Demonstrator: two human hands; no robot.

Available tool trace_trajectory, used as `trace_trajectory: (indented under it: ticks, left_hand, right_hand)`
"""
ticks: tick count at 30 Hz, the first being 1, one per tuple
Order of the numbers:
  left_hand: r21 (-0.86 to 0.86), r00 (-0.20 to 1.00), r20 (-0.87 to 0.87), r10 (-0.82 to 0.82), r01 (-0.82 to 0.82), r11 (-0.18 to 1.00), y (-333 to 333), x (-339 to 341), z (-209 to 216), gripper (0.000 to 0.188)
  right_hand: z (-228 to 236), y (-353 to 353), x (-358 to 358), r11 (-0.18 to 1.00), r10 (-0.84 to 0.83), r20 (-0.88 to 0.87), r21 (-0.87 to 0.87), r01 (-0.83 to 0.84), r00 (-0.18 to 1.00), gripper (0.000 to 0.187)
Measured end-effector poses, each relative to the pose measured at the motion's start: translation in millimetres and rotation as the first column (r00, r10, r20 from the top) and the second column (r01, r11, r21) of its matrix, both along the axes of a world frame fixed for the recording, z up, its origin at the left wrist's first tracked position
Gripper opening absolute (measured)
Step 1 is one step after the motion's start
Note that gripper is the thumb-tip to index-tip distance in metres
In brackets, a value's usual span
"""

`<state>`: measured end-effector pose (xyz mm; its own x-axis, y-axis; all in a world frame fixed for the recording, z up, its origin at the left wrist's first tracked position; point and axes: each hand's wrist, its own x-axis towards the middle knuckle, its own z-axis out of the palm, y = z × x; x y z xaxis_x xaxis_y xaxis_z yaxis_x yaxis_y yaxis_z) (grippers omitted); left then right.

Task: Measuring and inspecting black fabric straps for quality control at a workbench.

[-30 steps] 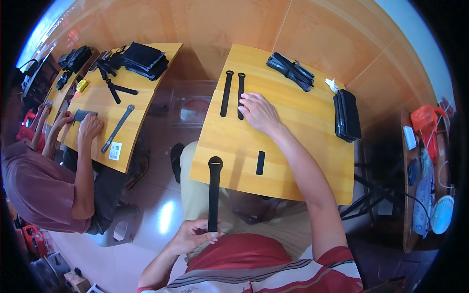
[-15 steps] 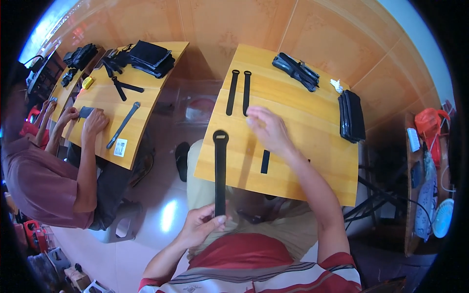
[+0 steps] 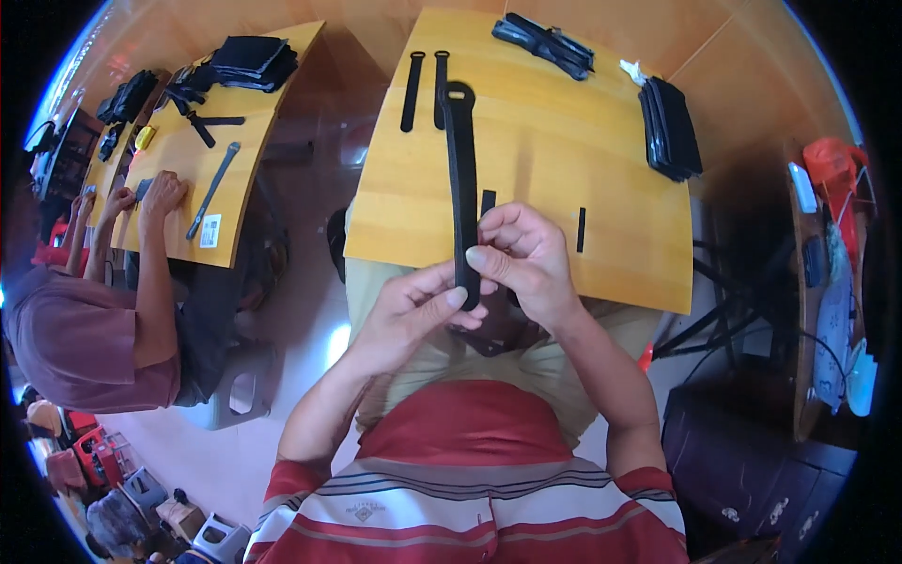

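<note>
Pinching the lower end of a long black strap (image 3: 461,179), the left grip (image 3: 406,315) is closed on it, thumb in front and fingers behind. The right grip (image 3: 534,268) is closed on the same strap just above and to the right, thumb over its edge, fingers curled. The strap rises from both grips, tilted slightly left, its rounded, slotted head pointing away from them.

Ahead of the grips spreads a yellow wooden surface (image 3: 601,113). Farther ahead and left of the left grip's strap lie a black strap with a slotted end (image 3: 412,94) and, close beside it, another of the same kind (image 3: 441,66), partly hidden by the held one. Just beyond the right grip's fingers shows a short black strip (image 3: 489,201), partly covered; near that grip, to its right, lies a narrow black strip (image 3: 582,230). Well ahead and right of the right grip are a stack of black pieces (image 3: 670,127), a crumpled white tissue (image 3: 633,70) and a dark bundle (image 3: 543,45).
</note>
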<state>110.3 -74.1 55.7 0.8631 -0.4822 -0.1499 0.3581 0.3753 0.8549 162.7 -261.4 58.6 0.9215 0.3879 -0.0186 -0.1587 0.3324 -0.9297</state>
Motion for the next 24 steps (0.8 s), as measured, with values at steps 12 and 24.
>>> trace_trajectory:
  ticks: [12,24]
  left_hand:
    - [-0.077,0.987,-0.035,0.158,-0.16,0.984,-16.9,-9.6,-4.3,0.031]
    - [-0.022,0.986,-0.022,0.167,-0.167,0.986,-24.7,-17.0,-9.7,0.028]
  right_hand:
    - [6.6,-36.7,-29.9,0.962,0.122,0.437,-0.273,0.002,0.891,0.014]
    - [15.1,-49.6,-39.8,0.903,0.244,0.508,-0.429,-0.003,0.826,0.014]
